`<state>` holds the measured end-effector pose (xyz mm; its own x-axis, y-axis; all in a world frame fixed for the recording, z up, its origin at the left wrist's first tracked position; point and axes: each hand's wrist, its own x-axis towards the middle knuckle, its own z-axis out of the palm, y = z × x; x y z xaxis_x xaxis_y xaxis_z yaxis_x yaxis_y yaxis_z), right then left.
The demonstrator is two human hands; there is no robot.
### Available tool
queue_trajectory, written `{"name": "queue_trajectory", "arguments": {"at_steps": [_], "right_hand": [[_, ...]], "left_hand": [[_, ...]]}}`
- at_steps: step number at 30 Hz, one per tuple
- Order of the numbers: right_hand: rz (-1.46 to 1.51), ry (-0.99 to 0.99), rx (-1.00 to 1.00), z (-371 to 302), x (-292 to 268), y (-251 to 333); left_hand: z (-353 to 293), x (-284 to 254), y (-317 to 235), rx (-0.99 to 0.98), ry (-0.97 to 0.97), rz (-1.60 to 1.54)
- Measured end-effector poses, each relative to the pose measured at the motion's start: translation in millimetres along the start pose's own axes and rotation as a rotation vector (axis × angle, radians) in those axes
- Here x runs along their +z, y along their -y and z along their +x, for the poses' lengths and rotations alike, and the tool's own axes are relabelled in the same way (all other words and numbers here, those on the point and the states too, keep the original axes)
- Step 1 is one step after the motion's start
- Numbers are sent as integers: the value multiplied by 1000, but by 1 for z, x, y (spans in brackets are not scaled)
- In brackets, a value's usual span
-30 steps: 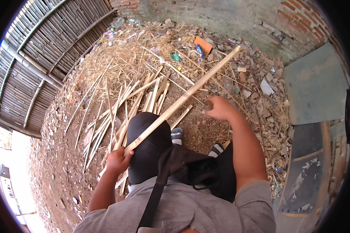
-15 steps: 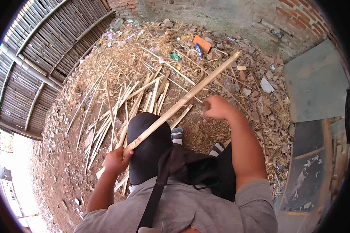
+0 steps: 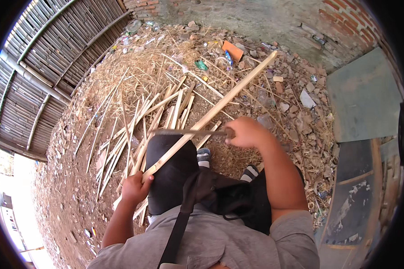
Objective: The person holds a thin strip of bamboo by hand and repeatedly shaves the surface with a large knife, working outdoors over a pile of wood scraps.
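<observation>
My left hand (image 3: 135, 187) is closed around the near end of a long pale bamboo strip (image 3: 224, 102). The strip slants up to the far right, passing over my dark-clad left knee (image 3: 159, 150). In my right hand (image 3: 247, 132) is the handle of a long-bladed knife (image 3: 173, 132). Its narrow dark blade points left and crosses the strip just beyond the knee; whether it cuts into the bamboo I cannot tell. More split bamboo strips (image 3: 121, 157) lie in a loose heap on the ground, left of and beyond my knee.
Straw (image 3: 107, 71), rubble and litter cover the ground ahead. A bamboo-pole wall (image 3: 54, 45) rises at the left, a brick wall (image 3: 256, 22) at the back. Grey panels (image 3: 363, 98) lean at the right. My sandalled feet (image 3: 204, 157) rest below the strip.
My right hand has moved slightly left and nearer, bringing the knife's blade across the strip. The strip's far end has shifted slightly up; my left hand keeps its grip.
</observation>
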<state>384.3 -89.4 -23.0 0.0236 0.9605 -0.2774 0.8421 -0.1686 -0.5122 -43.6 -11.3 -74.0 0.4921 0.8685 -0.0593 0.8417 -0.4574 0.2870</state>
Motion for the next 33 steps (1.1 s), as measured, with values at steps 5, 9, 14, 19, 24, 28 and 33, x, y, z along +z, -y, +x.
{"name": "queue_trajectory", "arguments": {"at_steps": [5,9,14,19,24,28,33], "right_hand": [[295,-325,291,0,1,-76],[257,-346,298,-1,2,-53],[29,12,52,4,7,-1],[216,-266,273,0,0,-70],[244,-263,470,-7,-7,-84],[120,-137,174,5,15,-38],[39,-15,62,8,-3,-24]], "left_hand": [[2,7,-4,12,-32,-22],[5,4,-4,41,-38,-17],[4,4,-4,20,-36,-8],[4,6,-7,3,-34,-11],[7,-5,-12,0,-6,53],[6,-10,-14,0,2,61],[1,-7,-5,-5,-19,28]]}}
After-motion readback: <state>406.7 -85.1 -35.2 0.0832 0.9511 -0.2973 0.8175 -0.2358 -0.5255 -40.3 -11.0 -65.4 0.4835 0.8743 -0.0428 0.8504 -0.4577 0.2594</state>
